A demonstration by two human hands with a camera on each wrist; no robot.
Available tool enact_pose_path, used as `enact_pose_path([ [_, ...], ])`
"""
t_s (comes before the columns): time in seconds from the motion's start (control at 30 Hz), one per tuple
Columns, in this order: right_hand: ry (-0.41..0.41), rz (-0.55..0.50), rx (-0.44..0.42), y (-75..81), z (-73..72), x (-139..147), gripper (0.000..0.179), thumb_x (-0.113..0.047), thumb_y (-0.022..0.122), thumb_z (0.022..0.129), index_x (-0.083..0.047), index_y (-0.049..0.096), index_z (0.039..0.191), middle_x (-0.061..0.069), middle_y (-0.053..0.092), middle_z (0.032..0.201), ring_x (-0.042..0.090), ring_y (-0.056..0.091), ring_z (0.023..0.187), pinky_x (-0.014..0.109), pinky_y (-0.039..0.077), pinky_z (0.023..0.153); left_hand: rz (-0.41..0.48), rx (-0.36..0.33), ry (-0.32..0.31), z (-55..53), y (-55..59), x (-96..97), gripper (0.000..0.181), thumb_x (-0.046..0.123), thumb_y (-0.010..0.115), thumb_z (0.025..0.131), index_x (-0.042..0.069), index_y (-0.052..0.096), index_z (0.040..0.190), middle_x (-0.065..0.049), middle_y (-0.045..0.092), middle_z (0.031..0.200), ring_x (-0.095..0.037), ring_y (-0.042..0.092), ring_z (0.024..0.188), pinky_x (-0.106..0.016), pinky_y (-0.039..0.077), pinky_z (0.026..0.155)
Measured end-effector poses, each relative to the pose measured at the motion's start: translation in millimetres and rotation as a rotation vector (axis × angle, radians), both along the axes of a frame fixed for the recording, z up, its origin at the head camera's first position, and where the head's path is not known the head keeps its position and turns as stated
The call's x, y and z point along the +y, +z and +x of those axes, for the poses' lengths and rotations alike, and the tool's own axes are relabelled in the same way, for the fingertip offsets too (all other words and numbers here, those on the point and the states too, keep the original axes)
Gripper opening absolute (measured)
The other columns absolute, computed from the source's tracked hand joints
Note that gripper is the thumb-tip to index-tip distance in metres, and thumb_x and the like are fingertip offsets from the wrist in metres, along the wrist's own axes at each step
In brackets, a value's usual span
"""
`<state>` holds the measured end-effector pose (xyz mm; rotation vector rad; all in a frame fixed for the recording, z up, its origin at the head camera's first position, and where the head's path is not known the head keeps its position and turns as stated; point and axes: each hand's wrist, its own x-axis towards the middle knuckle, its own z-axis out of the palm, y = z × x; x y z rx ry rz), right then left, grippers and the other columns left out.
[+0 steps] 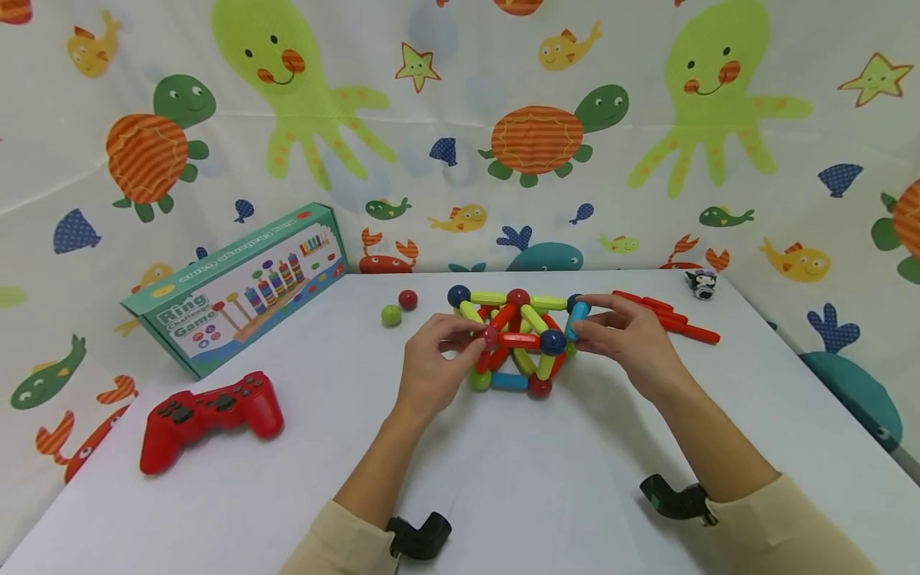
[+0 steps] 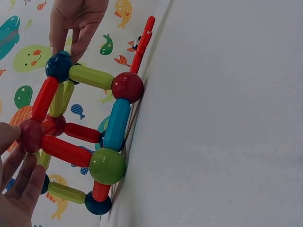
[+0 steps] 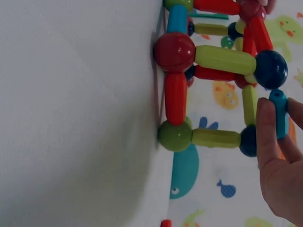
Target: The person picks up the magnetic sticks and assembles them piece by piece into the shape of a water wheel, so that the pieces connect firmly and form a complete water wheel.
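Observation:
A frame built of ball-and-rod toy pieces stands on the white table, with a green ball (image 2: 108, 166) and a red ball (image 3: 174, 51) among its lower corners. My left hand (image 1: 440, 359) pinches the red ball (image 2: 32, 135) at its upper near-left corner. Between the fingertips of my right hand (image 1: 628, 339) is a short blue rod (image 3: 280, 113). One end of that rod is by the dark blue ball (image 3: 271, 69) at the upper near-right corner; whether they touch I cannot tell. The far dark blue ball (image 1: 576, 304) is partly hidden behind the right fingers.
Left of the frame lie a loose green ball (image 1: 391, 315) and red ball (image 1: 407, 299). Several red rods (image 1: 676, 319) lie behind my right hand, near a small figurine (image 1: 700, 284). A red game controller (image 1: 212, 419) and a game box (image 1: 240, 291) occupy the left side.

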<state>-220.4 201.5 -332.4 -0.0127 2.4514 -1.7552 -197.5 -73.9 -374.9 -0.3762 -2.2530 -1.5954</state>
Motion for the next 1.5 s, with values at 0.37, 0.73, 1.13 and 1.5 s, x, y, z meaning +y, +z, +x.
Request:
enact_pose_path([
  [0.37, -0.041, -0.026, -0.037, -2.3, -1.5, -6.6, 0.063, -0.031, 0.072, 0.098, -0.018, 0.047, 0.154, 0.013, 0.058, 0.124, 0.008, 0.073, 0.098, 0.031, 0.057, 0.096, -0.011, 0.007, -0.007, 0.1, 0.3, 0.5, 0.024, 0.014, 0.079, 0.091, 0.013, 0.077, 0.116, -0.004, 0.07, 0.114, -0.018, 0.068, 0.1, -0.04, 0.062, 0.091],
  [0.73, -0.06, 0.013, -0.021, -2.4, 1.0, -12.9, 0.062, -0.031, 0.071, 0.099, -0.02, 0.047, 0.155, 0.016, 0.06, 0.127, 0.009, 0.073, 0.098, 0.031, 0.059, 0.093, 0.002, -0.008, -0.004, 0.5, -1.2, 0.1, 0.025, 0.013, 0.08, 0.091, 0.013, 0.077, 0.115, -0.004, 0.069, 0.114, -0.019, 0.068, 0.101, -0.045, 0.061, 0.092],
  [1.13, -0.048, 0.015, -0.038, 1.1, 0.4, -14.8, 0.054, -0.033, 0.065, 0.103, -0.02, 0.052, 0.153, 0.019, 0.06, 0.133, 0.008, 0.074, 0.093, 0.023, 0.06, 0.087, -0.013, -0.001, 0.004, 0.1, 0.8, 0.6, 0.025, 0.014, 0.08, 0.091, 0.012, 0.077, 0.116, -0.003, 0.069, 0.114, -0.018, 0.068, 0.1, -0.04, 0.062, 0.09],
  [1.5, -0.01, 0.04, -0.064, -0.3, -3.6, -14.8, 0.054, -0.032, 0.063, 0.104, -0.02, 0.049, 0.155, 0.021, 0.057, 0.138, 0.009, 0.074, 0.091, 0.022, 0.06, 0.085, -0.005, -0.003, 0.002, -0.5, 0.1, -0.6, 0.025, 0.014, 0.08, 0.091, 0.014, 0.077, 0.115, -0.003, 0.069, 0.114, -0.018, 0.068, 0.1, -0.043, 0.062, 0.091],
])
